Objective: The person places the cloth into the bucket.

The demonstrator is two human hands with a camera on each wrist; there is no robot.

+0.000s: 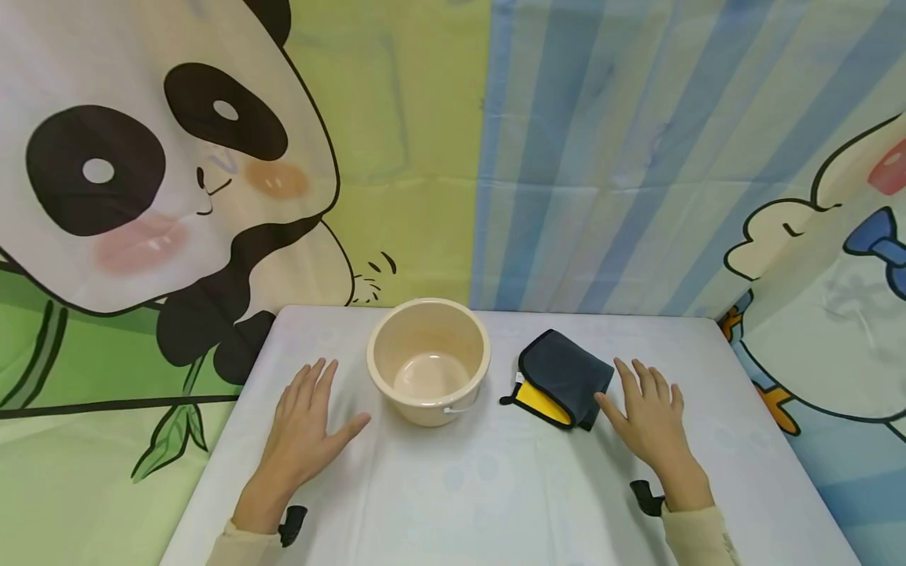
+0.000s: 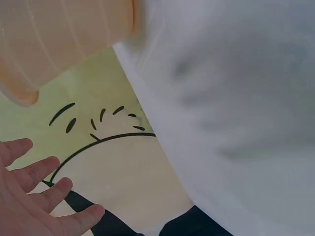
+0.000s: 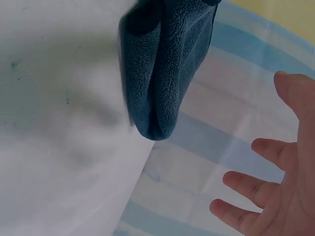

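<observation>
A cream plastic bucket point(image 1: 403, 397) stands upright near the table's back edge, its inside showing nothing in it. To its right lies a folded dark grey cloth point(image 1: 562, 365) with black edging, a hanging loop and a yellow underside point(image 1: 541, 402). My left hand point(image 1: 300, 428) is spread to the left of the bucket, apart from it. Just right of the cloth, my right hand point(image 1: 651, 417) hovers with fingers spread, its thumb close to the cloth's edge. In the right wrist view the fleecy cloth point(image 3: 162, 73) hangs clear of the fingers. Neither hand holds anything.
A white cloth covers the table point(image 1: 453, 495). Behind it hangs a printed curtain with a panda point(image 1: 212, 149) on the left and a white cartoon figure point(image 1: 828, 314) on the right. Dark straps point(image 1: 292, 525) show at both wrists.
</observation>
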